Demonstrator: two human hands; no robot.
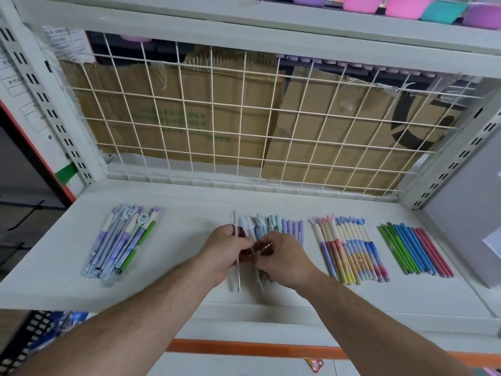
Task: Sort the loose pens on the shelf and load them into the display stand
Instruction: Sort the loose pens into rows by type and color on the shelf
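The middle pens (271, 225) lie in a loose bunch on the white shelf (189, 202), and both hands are right on top of them. The left hand (226, 249) has its fingers curled round a thin white pen (235, 221). This pen sticks out past the hand at the far end and at the near end. The right hand (286, 260) is just beside the left one, almost touching it. Its fingers bend down onto the middle pens and seem to pinch some of them, and one pen tip pokes out under its palm. Between the two hands is something small and dark red; I cannot tell what it is.

Both arms reach in from the bottom and come close together at the hands. The backs of both hands face up.

More pens lie in three other groups on the shelf. To the left is a purple pile (122, 240) with some green in it. To the right is a neat row of rainbow pens (349, 253), just beside the right hand. Farther right is a row of thin pens (414, 251) in green, blue and red. Behind the shelf is a white wire grid (244, 118) with brown cardboard (176, 118) behind it. Bright bowls (360, 2) sit on the shelf above.
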